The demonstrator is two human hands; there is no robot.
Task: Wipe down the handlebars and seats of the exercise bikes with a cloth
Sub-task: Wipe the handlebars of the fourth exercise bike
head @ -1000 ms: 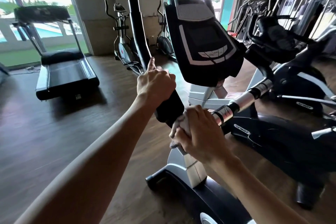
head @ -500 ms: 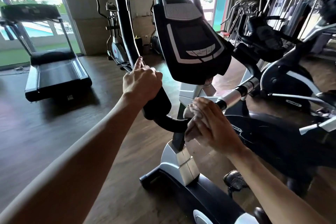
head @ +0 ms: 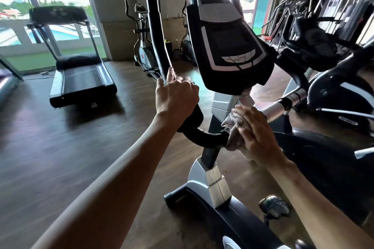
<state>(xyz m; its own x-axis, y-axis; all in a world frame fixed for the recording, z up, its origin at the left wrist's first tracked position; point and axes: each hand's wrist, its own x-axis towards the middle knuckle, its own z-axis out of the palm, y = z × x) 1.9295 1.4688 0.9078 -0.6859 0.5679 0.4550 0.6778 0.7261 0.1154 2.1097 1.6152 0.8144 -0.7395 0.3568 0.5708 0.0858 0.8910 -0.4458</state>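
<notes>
An exercise bike stands right in front of me, its black console [head: 228, 44] above a white post. My left hand [head: 176, 97] grips the black left handlebar [head: 156, 32], which rises upright past the console. My right hand [head: 253, 131] holds a pale cloth [head: 230, 123] wrapped round the handlebar's middle section beside the post, fingers curled over it. To the right of that hand the bar turns silver [head: 277, 108]. The bike's seat is out of view.
A treadmill [head: 79, 79] stands at the left by the windows. Two ellipticals [head: 141, 46] are at the back wall. Another black bike [head: 334, 91] and weight machines [head: 323, 16] crowd the right. A pedal [head: 274, 207] sticks out below my right arm. Dark wooden floor lies between.
My right hand with the cloth has slid from the lower bend of the handlebar rightward to the middle section by the post. My left hand keeps its grip.
</notes>
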